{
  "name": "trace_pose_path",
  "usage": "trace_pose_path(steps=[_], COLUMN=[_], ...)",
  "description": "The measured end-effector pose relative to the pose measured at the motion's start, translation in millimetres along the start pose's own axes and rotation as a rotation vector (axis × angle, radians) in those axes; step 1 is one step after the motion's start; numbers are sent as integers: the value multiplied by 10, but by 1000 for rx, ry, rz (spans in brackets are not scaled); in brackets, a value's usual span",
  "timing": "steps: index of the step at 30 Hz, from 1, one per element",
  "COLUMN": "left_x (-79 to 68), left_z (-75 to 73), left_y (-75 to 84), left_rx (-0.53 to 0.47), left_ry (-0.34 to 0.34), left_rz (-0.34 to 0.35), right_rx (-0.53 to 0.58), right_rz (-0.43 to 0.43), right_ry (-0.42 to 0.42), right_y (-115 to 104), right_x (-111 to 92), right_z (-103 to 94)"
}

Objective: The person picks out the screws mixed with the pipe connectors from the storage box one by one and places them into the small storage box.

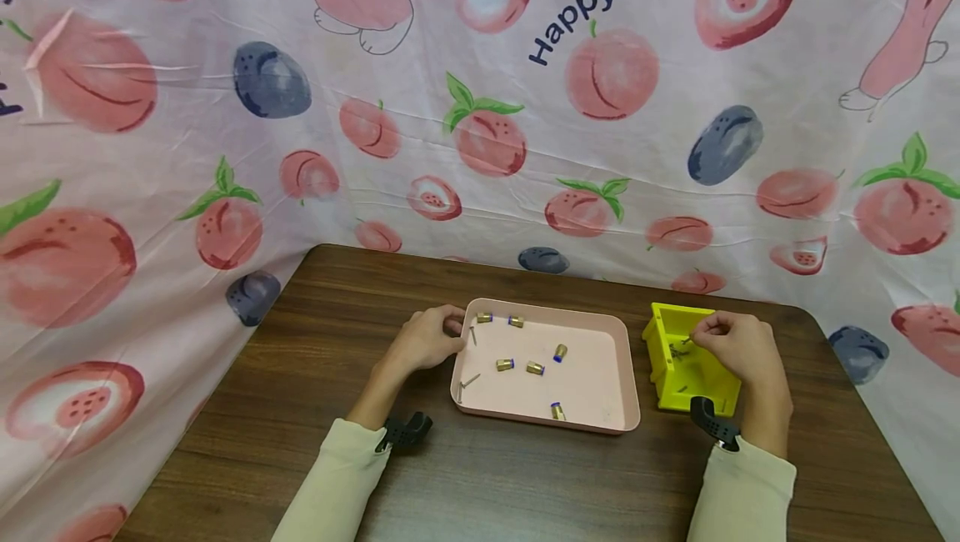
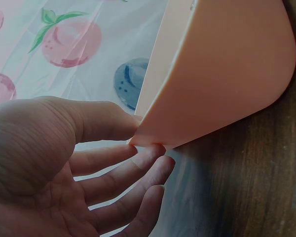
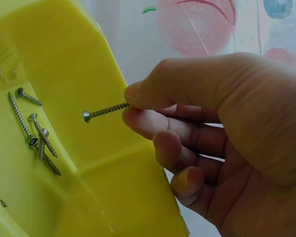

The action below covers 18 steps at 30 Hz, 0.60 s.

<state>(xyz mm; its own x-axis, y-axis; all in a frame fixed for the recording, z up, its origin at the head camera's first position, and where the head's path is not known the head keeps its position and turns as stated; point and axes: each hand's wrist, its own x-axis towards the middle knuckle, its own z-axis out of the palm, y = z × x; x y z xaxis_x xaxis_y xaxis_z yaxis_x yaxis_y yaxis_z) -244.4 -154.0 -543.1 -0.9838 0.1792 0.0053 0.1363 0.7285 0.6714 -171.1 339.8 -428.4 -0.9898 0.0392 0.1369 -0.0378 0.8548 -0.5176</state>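
My left hand (image 1: 429, 340) is at the left end of a shallow pink tray (image 1: 600, 392), thumb and fingertips pinching its edge in the left wrist view. Inside the tray lie several brass push-in fittings (image 1: 505, 365) with blue collars, and a few screws (image 1: 470, 380) along the left side. Over a yellow bin (image 1: 660, 350) to the right, my right hand (image 1: 738, 346) pinches a screw (image 3: 106, 112) by its threaded end between thumb and index finger, head pointing away from the fingers. Several loose screws (image 3: 34, 131) lie on the bin's floor, some crossing each other.
Both containers stand on a dark wood-grain table (image 1: 525, 484), with a gap between them. A fruit-print cloth (image 1: 420, 125) hangs behind the table and along its sides. Black straps (image 1: 405, 432) circle both wrists.
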Motion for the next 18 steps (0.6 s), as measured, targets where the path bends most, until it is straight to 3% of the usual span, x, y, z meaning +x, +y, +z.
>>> trace_pose_path(steps=[9, 18], left_x=[-144, -66], left_z=[-125, -42], left_y=[183, 64], left_rx=[9, 6], left_ry=[-5, 5], left_rz=[31, 13], right_rx=[-9, -4], right_rz=[2, -32], right_ry=[5, 17], right_y=[-8, -73], right_x=[0, 20], right_z=[-4, 14])
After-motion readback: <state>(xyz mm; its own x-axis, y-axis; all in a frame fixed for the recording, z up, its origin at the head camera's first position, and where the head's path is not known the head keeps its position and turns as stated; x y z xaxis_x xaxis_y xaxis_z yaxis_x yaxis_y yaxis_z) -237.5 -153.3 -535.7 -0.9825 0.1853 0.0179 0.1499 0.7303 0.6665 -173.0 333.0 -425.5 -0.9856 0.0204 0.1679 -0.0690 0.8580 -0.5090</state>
